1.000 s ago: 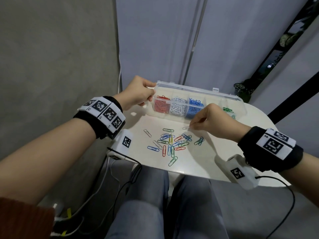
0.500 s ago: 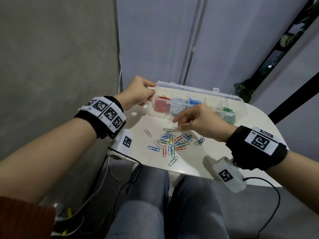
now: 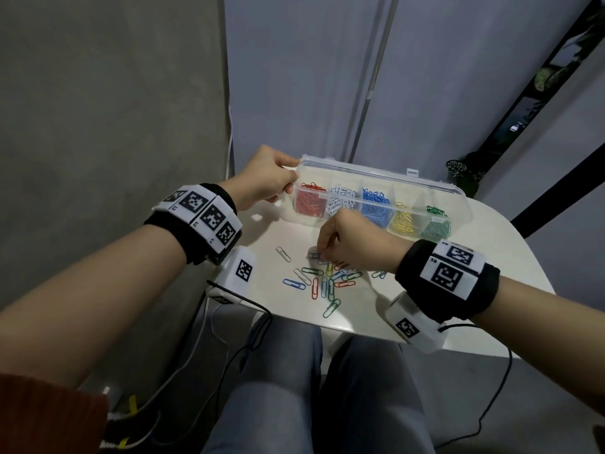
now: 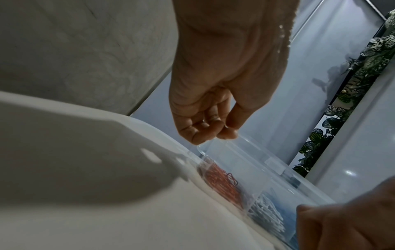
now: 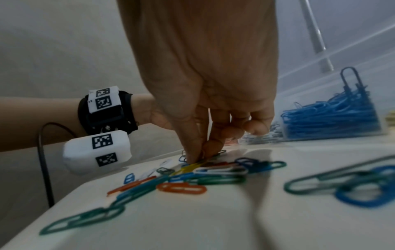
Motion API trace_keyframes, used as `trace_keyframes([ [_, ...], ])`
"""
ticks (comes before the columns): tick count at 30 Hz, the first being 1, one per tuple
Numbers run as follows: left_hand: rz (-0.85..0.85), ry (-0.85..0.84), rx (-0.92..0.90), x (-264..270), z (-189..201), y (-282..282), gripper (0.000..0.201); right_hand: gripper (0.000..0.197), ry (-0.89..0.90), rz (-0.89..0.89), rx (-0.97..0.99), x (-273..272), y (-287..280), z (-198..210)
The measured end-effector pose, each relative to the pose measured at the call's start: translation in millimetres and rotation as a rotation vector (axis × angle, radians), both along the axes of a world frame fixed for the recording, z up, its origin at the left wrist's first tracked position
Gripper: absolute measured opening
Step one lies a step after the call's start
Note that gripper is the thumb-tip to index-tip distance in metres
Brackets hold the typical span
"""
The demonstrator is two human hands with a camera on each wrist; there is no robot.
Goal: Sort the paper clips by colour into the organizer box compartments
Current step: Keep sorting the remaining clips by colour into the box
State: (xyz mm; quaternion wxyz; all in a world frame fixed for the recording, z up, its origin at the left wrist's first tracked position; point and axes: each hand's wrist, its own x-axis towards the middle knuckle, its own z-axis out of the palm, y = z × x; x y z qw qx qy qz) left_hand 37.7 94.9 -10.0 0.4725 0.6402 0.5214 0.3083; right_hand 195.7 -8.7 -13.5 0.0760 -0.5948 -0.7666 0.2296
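A clear organizer box (image 3: 379, 173) stands open at the back of the white table (image 3: 491, 290). Its compartments hold red (image 3: 307, 204), white (image 3: 340, 204), blue (image 3: 376, 208), yellow (image 3: 404, 221) and green clips (image 3: 435, 229). My left hand (image 3: 290, 178) grips the box's left end; in the left wrist view my fingertips (image 4: 226, 133) pinch its clear corner (image 4: 224, 148). Loose mixed-colour clips (image 3: 327, 280) lie in front. My right hand (image 3: 320, 255) reaches down at the pile's far edge, thumb and forefinger (image 5: 193, 152) pinching a clip whose colour I cannot tell.
One pale clip (image 3: 283, 253) lies apart, left of the pile. A green and a blue clip (image 5: 342, 187) lie to the right. White camera pods hang under both wrists, with cables over the table's near edge. A grey wall stands at the left.
My right hand has moved left and towards me, from just in front of the box down to the far edge of the loose pile. The left hand and the box have stayed put.
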Motion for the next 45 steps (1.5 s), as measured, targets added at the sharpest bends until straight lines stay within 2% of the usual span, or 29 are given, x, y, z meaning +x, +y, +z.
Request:
trace_keyframes([
  [4,-0.002,-0.003,-0.002,0.7,0.0,-0.8,0.036,0.002,0.088,-0.04,-0.036,6.7,-0.9,2.4],
  [8,-0.004,-0.005,0.003,0.6,-0.3,-0.7,0.034,0.01,0.304,-0.183,-0.059,16.4,-0.4,11.8],
  [13,-0.001,-0.005,0.001,0.4,-0.6,-0.9,0.034,0.002,0.504,-0.296,-0.075,23.6,1.0,21.6],
  [16,0.008,0.0,0.002,0.6,-1.0,-0.1,0.035,0.002,0.543,-0.314,-0.094,25.6,0.5,23.6],
  [23,0.006,-0.008,-0.001,0.2,-1.2,1.0,0.036,0.005,0.495,-0.312,-0.084,27.7,2.6,29.1],
  [29,0.004,-0.01,0.005,0.2,-0.9,-0.1,0.035,0.01,0.281,-0.193,0.015,17.5,2.0,25.7],
  [34,0.002,-0.001,0.012,0.5,-0.1,-0.9,0.035,0.017,0.255,-0.021,-0.033,-9.5,3.0,20.6],
  [39,0.006,0.008,0.005,0.6,0.9,-0.9,0.039,0.028,0.048,0.041,-0.035,-40.7,16.0,7.1],
  [42,0.007,0.003,0.0,0.5,0.9,-1.3,0.039,0.025,-0.011,0.008,-0.006,-51.1,17.1,-1.6],
  [45,0.007,0.001,-0.005,-0.3,0.2,-0.3,0.039,0.012,-0.016,-0.021,0.033,-56.8,15.9,-8.4],
])
